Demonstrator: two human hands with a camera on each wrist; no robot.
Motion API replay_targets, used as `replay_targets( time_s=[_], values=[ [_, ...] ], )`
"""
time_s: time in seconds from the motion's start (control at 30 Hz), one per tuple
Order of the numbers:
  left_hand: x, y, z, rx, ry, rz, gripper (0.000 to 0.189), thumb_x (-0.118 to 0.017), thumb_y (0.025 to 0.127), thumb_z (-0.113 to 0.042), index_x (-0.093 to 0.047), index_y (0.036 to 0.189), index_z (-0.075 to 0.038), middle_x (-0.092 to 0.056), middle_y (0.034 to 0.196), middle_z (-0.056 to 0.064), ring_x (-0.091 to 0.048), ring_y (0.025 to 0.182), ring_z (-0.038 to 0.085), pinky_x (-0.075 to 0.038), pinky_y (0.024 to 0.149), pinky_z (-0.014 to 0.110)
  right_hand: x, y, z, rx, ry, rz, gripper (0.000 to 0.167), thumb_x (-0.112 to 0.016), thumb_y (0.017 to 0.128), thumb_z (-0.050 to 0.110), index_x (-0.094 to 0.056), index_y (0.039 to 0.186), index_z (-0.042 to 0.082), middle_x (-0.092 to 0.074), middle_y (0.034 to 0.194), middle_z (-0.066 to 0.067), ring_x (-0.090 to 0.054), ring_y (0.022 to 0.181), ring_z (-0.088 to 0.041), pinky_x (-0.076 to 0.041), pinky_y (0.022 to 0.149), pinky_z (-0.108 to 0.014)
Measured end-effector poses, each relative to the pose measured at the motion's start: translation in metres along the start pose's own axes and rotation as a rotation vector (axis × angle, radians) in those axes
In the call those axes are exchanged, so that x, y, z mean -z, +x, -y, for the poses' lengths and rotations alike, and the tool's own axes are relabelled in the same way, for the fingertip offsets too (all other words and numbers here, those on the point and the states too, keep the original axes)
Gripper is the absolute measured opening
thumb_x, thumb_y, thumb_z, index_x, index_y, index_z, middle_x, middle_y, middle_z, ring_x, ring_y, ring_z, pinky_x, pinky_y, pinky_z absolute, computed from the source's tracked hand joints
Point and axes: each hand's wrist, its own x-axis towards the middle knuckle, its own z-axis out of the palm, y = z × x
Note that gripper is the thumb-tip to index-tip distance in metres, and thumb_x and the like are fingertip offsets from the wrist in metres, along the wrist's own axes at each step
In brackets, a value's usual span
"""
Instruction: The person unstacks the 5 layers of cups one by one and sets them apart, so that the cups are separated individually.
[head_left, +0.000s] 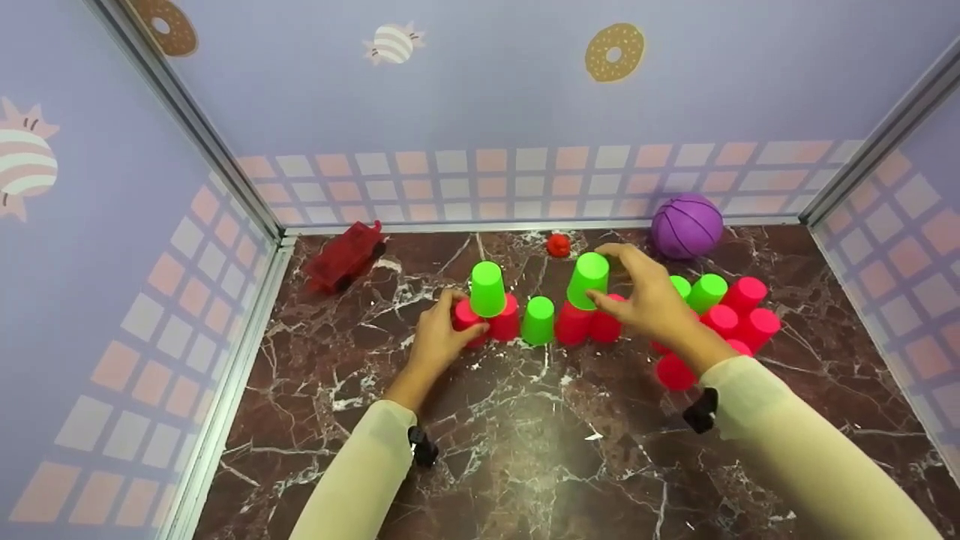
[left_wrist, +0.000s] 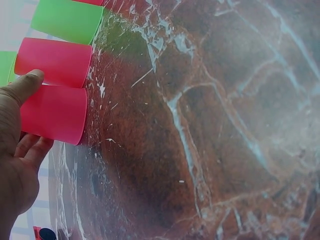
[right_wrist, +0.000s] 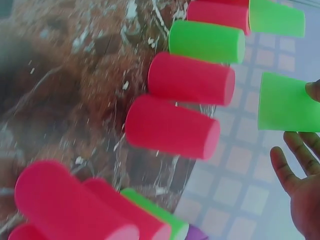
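Note:
My left hand (head_left: 435,341) grips a red cup (left_wrist: 55,115), thumb on the near side and fingers round the far side. Beside it stands another red cup (head_left: 505,319), with an upside-down green cup (head_left: 487,289) resting across the pair. A single green cup (head_left: 538,322) stands upside down in the middle of the row. My right hand (head_left: 651,300) pinches a green cup (right_wrist: 282,102) between thumb and fingers. In the right wrist view a gap shows between that cup and two upside-down red cups (right_wrist: 190,79) below it.
Several red and green cups (head_left: 759,327) cluster at the right, partly behind my right forearm. Along the back wall are a purple ball (head_left: 687,226), a small red toy (head_left: 558,244) and a red toy vehicle (head_left: 346,256). Patterned walls (head_left: 495,97) enclose the marbled surface (head_left: 517,450).

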Motion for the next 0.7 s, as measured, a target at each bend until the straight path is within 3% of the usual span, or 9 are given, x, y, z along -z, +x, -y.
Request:
replay_targets(
  time_s=[0.1, 0.37, 0.7],
  values=[
    [0.0, -0.001, 0.001, -0.003, 0.005, -0.005, 0.06, -0.098, 0.084, -0.027, -0.062, 0.129, -0.011, -0.081, 0.124, 0.019, -0.078, 0.116, 0.036, -0.062, 0.102, 0.053, 0.01, -0.007, -0.007, 0.016, -0.046, -0.028, 0.065, -0.093, 0.087, 0.003, -0.061, 0.143, 0.0, -0.072, 0.128, -0.014, -0.076, 0.11, -0.028, -0.067, 0.094, -0.041],
    [0.001, -0.001, 0.0, 0.002, 0.002, -0.003, 0.06, -0.098, 0.084, -0.026, -0.062, 0.129, -0.01, -0.081, 0.123, 0.019, -0.078, 0.115, 0.036, -0.063, 0.1, 0.053, 0.037, -0.03, -0.025, 0.007, -0.053, -0.059, 0.064, -0.092, 0.085, -0.002, -0.062, 0.141, -0.003, -0.073, 0.125, -0.014, -0.073, 0.109, -0.024, -0.053, 0.094, -0.004],
    [0.0, 0.0, -0.001, -0.007, 0.012, -0.01, 0.06, -0.099, 0.083, -0.028, -0.063, 0.128, -0.011, -0.081, 0.122, 0.018, -0.078, 0.112, 0.035, -0.063, 0.098, 0.053, 0.073, -0.066, -0.04, -0.031, -0.124, -0.1, 0.063, -0.093, 0.083, -0.003, -0.064, 0.14, -0.002, -0.074, 0.125, -0.013, -0.069, 0.113, -0.012, -0.053, 0.094, -0.004]
  ],
)
